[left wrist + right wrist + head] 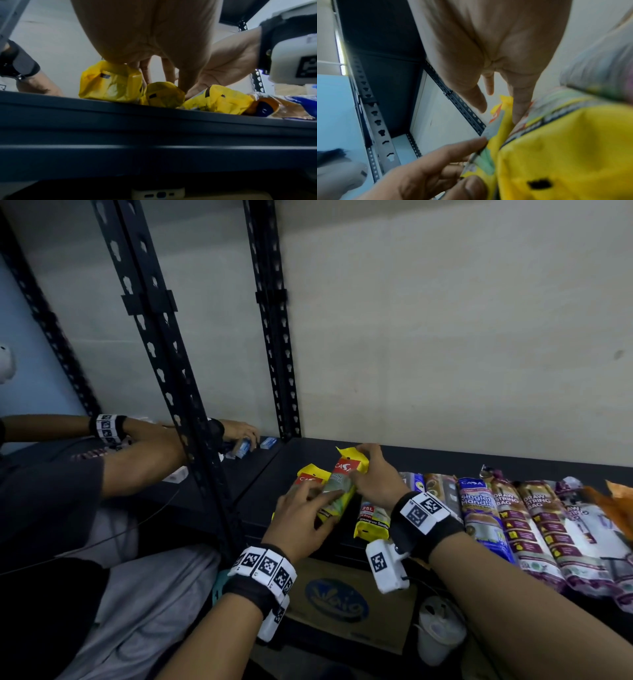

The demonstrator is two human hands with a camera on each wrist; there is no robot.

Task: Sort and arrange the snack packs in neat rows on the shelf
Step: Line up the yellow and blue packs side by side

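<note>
Three yellow packs with red labels lie at the left end of the dark shelf. My right hand grips the top of the middle yellow pack, which is tilted up at its far end. My left hand pinches that pack's lower half between index finger and thumb, and its palm covers the left yellow pack. The third yellow pack lies flat under my right wrist. The left wrist view shows all three pack ends at the shelf edge. The right wrist view shows the held pack between both hands.
To the right, a row of long blue and purple bag packs lies side by side. A black upright post stands left of my hands. Beyond it another person's hands handle small blue boxes. A cardboard box and a white cup sit below.
</note>
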